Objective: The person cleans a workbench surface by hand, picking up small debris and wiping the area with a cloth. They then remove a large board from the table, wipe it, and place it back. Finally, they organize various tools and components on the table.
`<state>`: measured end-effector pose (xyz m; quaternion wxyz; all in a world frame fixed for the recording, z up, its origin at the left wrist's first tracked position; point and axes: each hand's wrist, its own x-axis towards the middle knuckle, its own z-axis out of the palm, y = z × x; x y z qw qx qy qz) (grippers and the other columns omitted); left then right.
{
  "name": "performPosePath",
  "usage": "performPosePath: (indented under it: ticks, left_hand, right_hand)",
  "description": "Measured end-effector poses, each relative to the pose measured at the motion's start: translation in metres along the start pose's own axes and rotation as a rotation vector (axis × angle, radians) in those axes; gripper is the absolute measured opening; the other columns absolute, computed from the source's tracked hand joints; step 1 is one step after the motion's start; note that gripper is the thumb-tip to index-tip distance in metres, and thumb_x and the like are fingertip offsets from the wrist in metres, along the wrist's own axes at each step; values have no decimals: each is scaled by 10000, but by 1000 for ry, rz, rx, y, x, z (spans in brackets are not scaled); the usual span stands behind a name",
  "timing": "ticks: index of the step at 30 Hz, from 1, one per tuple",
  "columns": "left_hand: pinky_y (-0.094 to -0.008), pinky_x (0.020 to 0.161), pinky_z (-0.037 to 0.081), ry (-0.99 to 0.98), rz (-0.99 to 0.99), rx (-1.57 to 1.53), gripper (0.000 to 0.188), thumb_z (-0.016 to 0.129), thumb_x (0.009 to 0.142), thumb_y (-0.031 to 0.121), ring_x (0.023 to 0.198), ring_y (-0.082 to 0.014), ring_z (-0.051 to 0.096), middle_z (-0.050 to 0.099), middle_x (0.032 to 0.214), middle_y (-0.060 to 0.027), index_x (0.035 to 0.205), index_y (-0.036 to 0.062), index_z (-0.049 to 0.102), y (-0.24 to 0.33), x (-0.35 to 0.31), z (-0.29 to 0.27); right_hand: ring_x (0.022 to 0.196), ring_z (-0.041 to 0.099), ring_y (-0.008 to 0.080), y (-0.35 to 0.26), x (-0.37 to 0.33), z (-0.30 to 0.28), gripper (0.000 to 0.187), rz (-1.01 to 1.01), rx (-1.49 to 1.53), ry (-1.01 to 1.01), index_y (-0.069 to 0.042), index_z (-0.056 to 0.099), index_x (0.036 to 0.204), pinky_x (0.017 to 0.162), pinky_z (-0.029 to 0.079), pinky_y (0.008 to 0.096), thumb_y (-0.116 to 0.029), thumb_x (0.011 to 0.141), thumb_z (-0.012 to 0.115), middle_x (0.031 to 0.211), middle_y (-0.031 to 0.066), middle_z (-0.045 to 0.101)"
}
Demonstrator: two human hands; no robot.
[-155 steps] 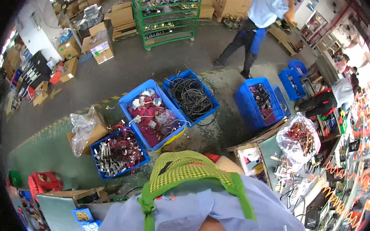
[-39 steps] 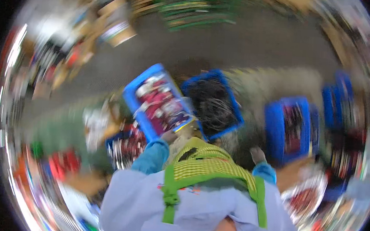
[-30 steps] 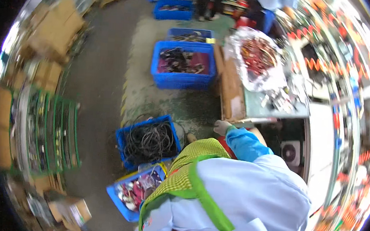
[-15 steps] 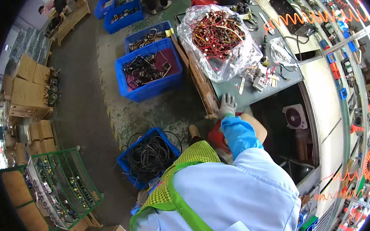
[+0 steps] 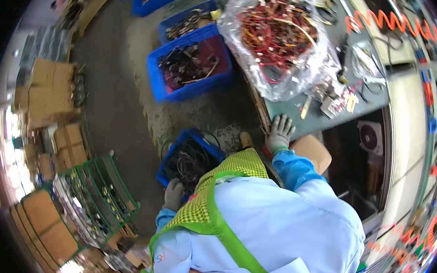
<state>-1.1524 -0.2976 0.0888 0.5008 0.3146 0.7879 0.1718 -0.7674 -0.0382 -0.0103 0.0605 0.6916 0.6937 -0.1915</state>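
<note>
My right hand (image 5: pixel 280 133), in a grey glove with a blue sleeve cover, lies flat on the near corner of the grey-green worktable (image 5: pixel 313 115), fingers spread. My left hand (image 5: pixel 174 194), gloved too, is low at the left, beside the near edge of a blue crate (image 5: pixel 163 170). Its fingers point toward the crate, a little blurred, with nothing visible in them; whether it touches the crate I cannot tell. Coiled black cables (image 5: pixel 189 160) fill the crate. On the table sits a clear plastic bag (image 5: pixel 231 28) heaped with red, yellow and black wires (image 5: pixel 278 36).
Past the table's left edge, a blue bin (image 5: pixel 154 79) holds dark cables, with another blue bin (image 5: pixel 164 23) behind it. Small metal parts (image 5: pixel 335 104) lie beside the bag. A stool (image 5: pixel 311 153) stands under the table corner. Cardboard boxes (image 5: pixel 54 94) and a green-framed rack (image 5: pixel 108 194) stand left.
My left hand has come into view beside the cable crate. My right hand stays on the table corner. The whole view has shifted, moving the table and bins up and right.
</note>
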Motion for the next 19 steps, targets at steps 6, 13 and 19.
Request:
performPosePath:
  ticks: [6, 13, 19]
  left_hand:
    - [-308, 760, 499, 30, 265, 148, 411, 579, 857, 213, 907, -178, 594, 605, 1083, -142, 1212, 10, 538, 0, 40, -2]
    - [-357, 947, 430, -204, 164, 210, 429, 578, 857, 254, 1114, -253, 555, 582, 1189, -184, 1201, 0, 541, 133, 115, 33]
    - [-394, 964, 434, -369, 725, 474, 474, 582, 831, 306, 1110, -309, 571, 606, 1146, -221, 1222, 43, 538, 276, 195, 93]
  right_hand:
    - [1398, 21, 436, -2, 1, 5, 817, 33, -74, 52, -35, 158, 1462, 1077, 31, 623, -360, 815, 536, 1528, 208, 63]
    - [1406, 10, 412, 5, -2, -44, 959, -3, 23, -200, -105, 122, 1475, 1113, 63, 554, -467, 755, 643, 1538, 171, 42]
    - [1412, 65, 372, 115, 23, -50, 854, -76, 872, -390, -147, 202, 1463, 1102, 165, 563, -432, 788, 640, 1542, 132, 93]
